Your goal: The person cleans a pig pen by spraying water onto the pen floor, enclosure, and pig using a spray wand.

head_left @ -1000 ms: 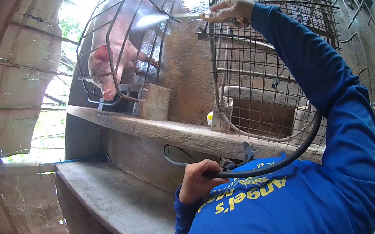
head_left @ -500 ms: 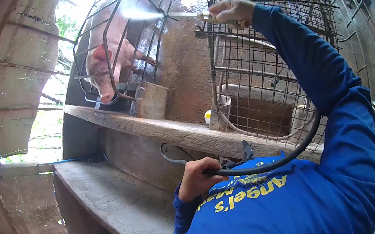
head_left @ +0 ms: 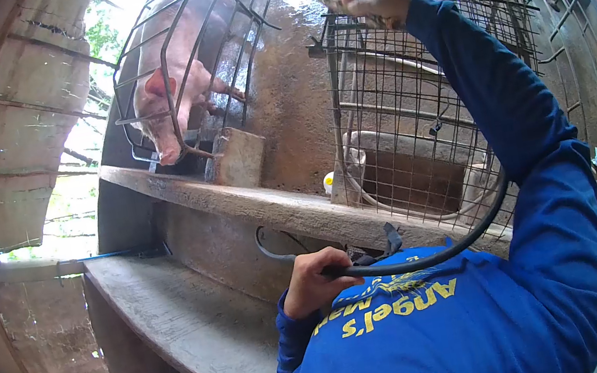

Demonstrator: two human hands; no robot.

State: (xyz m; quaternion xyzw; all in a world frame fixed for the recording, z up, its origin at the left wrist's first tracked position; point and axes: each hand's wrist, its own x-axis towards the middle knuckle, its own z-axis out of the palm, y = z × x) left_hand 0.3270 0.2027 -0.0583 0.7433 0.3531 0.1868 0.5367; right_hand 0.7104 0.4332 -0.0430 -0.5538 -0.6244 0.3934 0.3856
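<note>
Spray nozzle (head_left: 332,1): at 1 o'clock in our view, its long axis slanting, tip toward 10.
Right hand (head_left: 377,5): fingers closed round the nozzle.
Left hand (head_left: 318,281): at 6 o'clock, fingers curled round our black hose (head_left: 435,259), which bows toward 3.
Floor (head_left: 291,129): concrete, wet, at 12.
Pen: pig (head_left: 175,73) behind bars (head_left: 180,27) at 11; mesh cage (head_left: 404,110) at 2.

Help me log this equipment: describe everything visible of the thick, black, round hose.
The thick, black, round hose has a smooth surface and looks like flexible rubber. The person's bare left hand is closed around it. From there it runs in one wide, unkinked curve across the front of the blue long-sleeved shirt with yellow lettering, then bends upward before the dark metal mesh cage and goes out of sight behind the shirt's right sleeve. Whether it touches the shirt is unclear.
</note>
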